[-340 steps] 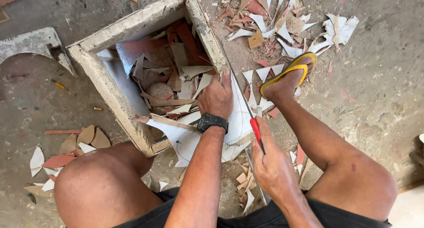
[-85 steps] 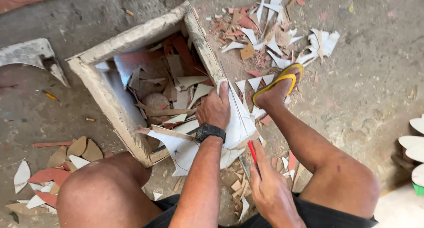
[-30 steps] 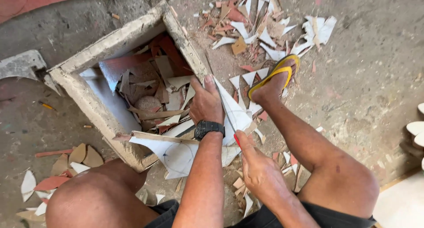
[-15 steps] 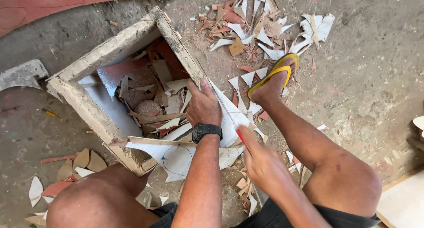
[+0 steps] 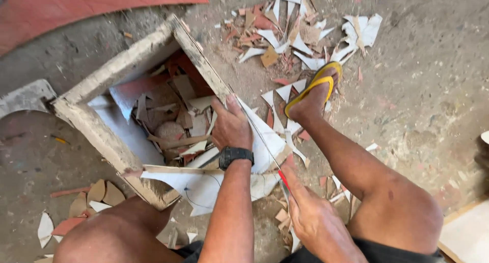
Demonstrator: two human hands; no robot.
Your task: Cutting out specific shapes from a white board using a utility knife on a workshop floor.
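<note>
Now my left hand [image 5: 232, 124] lies flat, fingers spread, pressing down on the white tile [image 5: 265, 140] that rests across the corner of the wooden box [image 5: 97, 135]; my right hand [image 5: 313, 219] is closed around a red-handled cutter [image 5: 282, 179]. A second ago that hand sat lower beside my knee; it has come up to the tile's near edge, so the scoring looks underway along the straight line.

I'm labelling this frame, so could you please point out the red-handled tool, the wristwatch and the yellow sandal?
red-handled tool [image 5: 283, 180], head view, on the red handle just above the right hand.
wristwatch [image 5: 236, 156], head view, on the black case.
yellow sandal [image 5: 317, 83], head view, on the strap.
</note>
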